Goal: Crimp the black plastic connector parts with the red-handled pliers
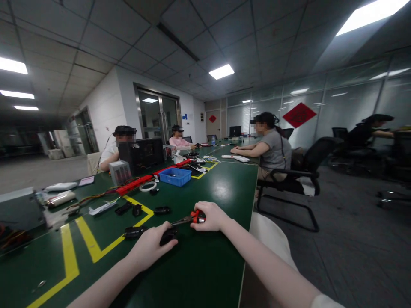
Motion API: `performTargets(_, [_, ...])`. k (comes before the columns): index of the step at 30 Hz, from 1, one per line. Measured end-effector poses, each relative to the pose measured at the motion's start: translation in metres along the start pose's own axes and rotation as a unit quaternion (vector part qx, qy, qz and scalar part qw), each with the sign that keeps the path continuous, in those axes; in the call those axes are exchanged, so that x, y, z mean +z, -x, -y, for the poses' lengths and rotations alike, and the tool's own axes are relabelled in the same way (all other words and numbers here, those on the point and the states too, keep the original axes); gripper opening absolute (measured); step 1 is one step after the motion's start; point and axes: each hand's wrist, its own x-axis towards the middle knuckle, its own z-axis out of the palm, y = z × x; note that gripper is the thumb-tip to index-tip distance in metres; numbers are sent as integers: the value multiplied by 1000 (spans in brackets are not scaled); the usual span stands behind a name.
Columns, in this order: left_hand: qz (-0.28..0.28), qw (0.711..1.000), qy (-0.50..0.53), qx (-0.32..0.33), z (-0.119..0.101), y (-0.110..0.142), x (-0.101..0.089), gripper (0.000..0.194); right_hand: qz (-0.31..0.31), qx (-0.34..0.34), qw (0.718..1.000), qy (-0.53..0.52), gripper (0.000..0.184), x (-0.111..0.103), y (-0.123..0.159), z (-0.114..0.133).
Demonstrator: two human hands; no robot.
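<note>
Gripped a pair of pliers [192, 218] with red and black handles and a long grey metal nose in the right hand [210, 217], fingers wrapped round the handles. Pointed the nose left, toward the fingertips of the left hand [150, 248]. Held a dark, lumpy black piece [168, 234] between the thumb and fingers of that left hand. Could not tell about the metal tips: touching the piece or only very close to it. Had both hands over a shiny green table [205, 269].

Had lots of other stuff near the left hand. Saw a long black lump [133, 232] just left of it, a thin black lump [162, 210] just past its fingertips, and a small black chunk [137, 210] farther beyond, all in the way on that side. Saw flat yellow tape [112, 247] left of the left hand too, and a crinkly whitish wrapper [102, 208] beyond that.

Saw a round white ring [148, 186] and a long red strip [136, 184] well past the left hand. Found a blue plastic tray [178, 179] beyond the right hand, a bit to its left. Saw a big black box [144, 154] farther off, hiding part of a person in white [109, 153].
</note>
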Motion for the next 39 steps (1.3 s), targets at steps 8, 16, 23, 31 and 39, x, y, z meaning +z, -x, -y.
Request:
performTargets(8, [18,999,-6,43,-4,-1,-7,30,-38,-8,999,12,33,-6,-1,-1])
performTargets(16, [-12,995,-15,98,10,-5,-5,40,-28,3,1000,2,32,-2,-6,-7])
performTargets(23, [-25,993,25,115,18,-5,-3,44,7,22,1000,-9,32,0,-8,-6])
performTargets(31, [-53,990,49,123,19,-5,-4,33,32,18,999,-19,33,-2,-10,-1])
performTargets(39, [-87,984,72,137,22,-5,-3,39,44,11,999,-18,33,-1,-10,1])
